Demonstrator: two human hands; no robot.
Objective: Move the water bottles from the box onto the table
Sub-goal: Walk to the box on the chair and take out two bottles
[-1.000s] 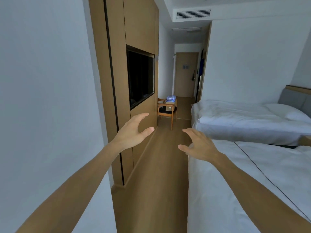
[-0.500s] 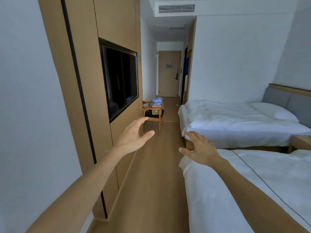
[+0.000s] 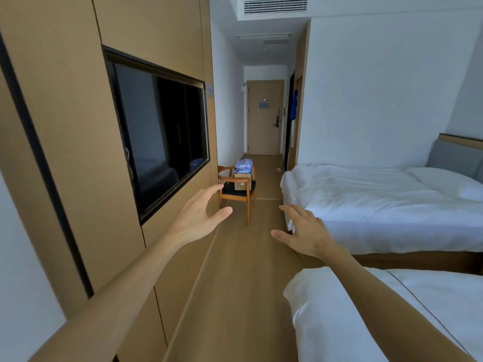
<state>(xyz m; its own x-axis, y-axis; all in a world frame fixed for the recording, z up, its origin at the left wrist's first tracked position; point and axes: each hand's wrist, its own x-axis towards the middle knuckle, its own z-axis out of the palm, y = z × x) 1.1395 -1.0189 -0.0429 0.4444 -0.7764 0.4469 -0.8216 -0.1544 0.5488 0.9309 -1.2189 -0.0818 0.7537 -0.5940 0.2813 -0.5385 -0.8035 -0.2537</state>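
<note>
Neither hand holds anything: the left hand, at the middle of the frame, has its fingers spread and gently curved with the thumb set apart, palm turned inward, while the right hand, just right of centre and slightly lower, is held palm down with its fingers splayed and relaxed. Both bare forearms reach in from the lower corners of the frame and stretch forward over the wooden floor. Above and between the hands, far down the room, the water bottles appear as a small cluster of clear plastic with blue labels, packed together and rising out of the top of a brown cardboard box; single bottles are too small to tell apart. The box sits on the dark seat of a wooden chair that stands beside the wood-panelled wall on the left of the frame. A dark television screen is set into that panelling at the left of centre. On the right side, a bed with rumpled white bedding lies at mid-height, and the corner of a second white bed fills the lower right, under the right forearm. A closed door stands at the end of the corridor, upper centre.
</note>
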